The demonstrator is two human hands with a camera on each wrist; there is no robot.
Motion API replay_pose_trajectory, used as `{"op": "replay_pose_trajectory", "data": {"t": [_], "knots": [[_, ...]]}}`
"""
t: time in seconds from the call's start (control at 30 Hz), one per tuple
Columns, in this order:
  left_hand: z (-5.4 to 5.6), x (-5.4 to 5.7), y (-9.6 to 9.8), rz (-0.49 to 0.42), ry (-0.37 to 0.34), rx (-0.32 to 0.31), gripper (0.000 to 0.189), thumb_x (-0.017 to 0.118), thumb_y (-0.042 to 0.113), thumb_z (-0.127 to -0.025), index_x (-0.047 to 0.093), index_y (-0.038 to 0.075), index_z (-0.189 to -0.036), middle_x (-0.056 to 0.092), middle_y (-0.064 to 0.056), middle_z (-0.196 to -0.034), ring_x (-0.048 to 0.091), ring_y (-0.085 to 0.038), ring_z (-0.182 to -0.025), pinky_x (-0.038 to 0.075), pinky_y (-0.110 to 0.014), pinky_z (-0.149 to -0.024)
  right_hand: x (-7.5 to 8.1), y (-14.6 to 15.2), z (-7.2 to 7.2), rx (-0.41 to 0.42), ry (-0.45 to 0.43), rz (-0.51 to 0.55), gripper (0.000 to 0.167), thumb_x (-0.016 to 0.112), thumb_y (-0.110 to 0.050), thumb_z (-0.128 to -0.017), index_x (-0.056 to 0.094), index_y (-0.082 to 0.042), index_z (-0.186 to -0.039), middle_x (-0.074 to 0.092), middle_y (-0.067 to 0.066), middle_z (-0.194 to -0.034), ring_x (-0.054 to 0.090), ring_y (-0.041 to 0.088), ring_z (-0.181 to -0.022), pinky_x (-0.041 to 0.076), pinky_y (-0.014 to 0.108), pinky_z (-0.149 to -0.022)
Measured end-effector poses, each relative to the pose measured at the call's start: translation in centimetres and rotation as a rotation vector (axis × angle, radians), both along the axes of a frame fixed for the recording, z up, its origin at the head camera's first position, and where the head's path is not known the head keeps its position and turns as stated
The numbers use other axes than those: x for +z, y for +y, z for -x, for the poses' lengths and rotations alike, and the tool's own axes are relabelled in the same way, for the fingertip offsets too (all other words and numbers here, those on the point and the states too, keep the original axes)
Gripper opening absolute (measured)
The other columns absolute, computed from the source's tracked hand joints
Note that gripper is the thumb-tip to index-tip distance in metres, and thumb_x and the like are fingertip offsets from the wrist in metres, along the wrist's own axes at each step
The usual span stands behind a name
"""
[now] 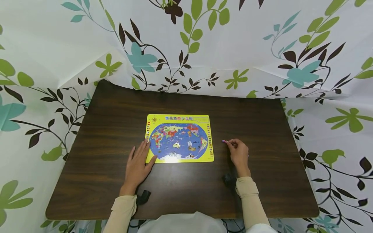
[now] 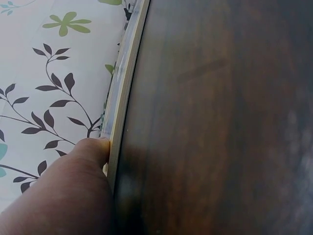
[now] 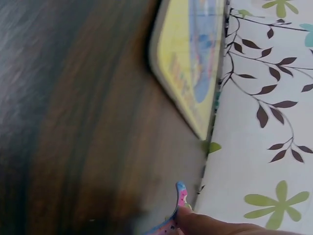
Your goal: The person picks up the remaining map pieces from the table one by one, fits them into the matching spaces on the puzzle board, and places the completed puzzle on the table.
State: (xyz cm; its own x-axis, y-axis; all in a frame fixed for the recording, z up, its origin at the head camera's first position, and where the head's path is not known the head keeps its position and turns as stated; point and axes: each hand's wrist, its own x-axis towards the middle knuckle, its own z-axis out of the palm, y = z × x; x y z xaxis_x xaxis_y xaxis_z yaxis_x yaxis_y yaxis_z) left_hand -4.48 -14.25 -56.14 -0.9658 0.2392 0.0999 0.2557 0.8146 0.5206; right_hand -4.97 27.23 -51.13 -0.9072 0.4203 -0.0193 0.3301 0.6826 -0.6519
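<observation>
A world map puzzle board [image 1: 182, 139] with a bright yellow border lies flat on the dark table. My left hand [image 1: 138, 166] rests on its left edge and lower left corner, fingers extended and thumb spread. Only part of that hand [image 2: 68, 188] shows in the left wrist view, against the board's thin edge. To the right of the board, my right hand [image 1: 240, 153] pinches a small pink and blue puzzle piece [image 3: 181, 193] between thumb and fingers. In the head view, that piece [image 1: 224, 141] sticks out toward the board; most of its outline is hidden.
The brown wooden table [image 1: 271, 187] spreads out around the board. White cloth with green, blue and brown leaf prints [image 1: 186, 77] hangs behind and beside it. Dark wrist-worn devices sit near the left wrist [image 1: 143, 197] and right wrist [image 1: 229, 180].
</observation>
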Motion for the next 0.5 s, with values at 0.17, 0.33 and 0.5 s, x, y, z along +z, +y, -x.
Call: {"op": "replay_pose_trajectory", "data": {"t": [0.17, 0.33, 0.5], "knots": [[0.1, 0.1, -0.1, 0.007, -0.001, 0.001, 0.073, 0.059, 0.047, -0.103, 0.036, 0.009, -0.161, 0.031, -0.010, -0.168, 0.030, -0.029, -0.154, 0.006, -0.049, -0.128, 0.5, -1.1, 0.1, 0.020, 0.060, 0.116, 0.013, 0.075, -0.012, -0.097, 0.073, 0.001, -0.100, 0.072, 0.016, -0.088, 0.065, 0.024, -0.077, 0.049, 0.023, -0.062], [0.1, 0.1, -0.1, 0.006, -0.004, -0.003, 0.073, 0.058, 0.048, -0.103, 0.035, 0.010, -0.162, 0.030, -0.009, -0.168, 0.030, -0.029, -0.155, 0.005, -0.048, -0.128, 0.6, -3.2, 0.6, 0.072, 0.062, 0.361, 0.018, 0.073, -0.003, -0.095, 0.072, 0.007, -0.110, 0.074, 0.022, -0.091, 0.073, 0.025, -0.076, 0.060, 0.023, -0.064], [0.0, 0.1, 0.0, 0.003, -0.008, -0.006, 0.073, 0.057, 0.049, -0.104, 0.034, 0.011, -0.162, 0.029, -0.008, -0.169, 0.029, -0.028, -0.155, 0.005, -0.048, -0.128, 0.4, -5.4, 1.1, 0.088, 0.005, 0.530, 0.022, 0.073, 0.002, -0.094, 0.071, 0.013, -0.112, 0.074, 0.028, -0.092, 0.077, 0.028, -0.075, 0.063, 0.030, -0.067]]}}
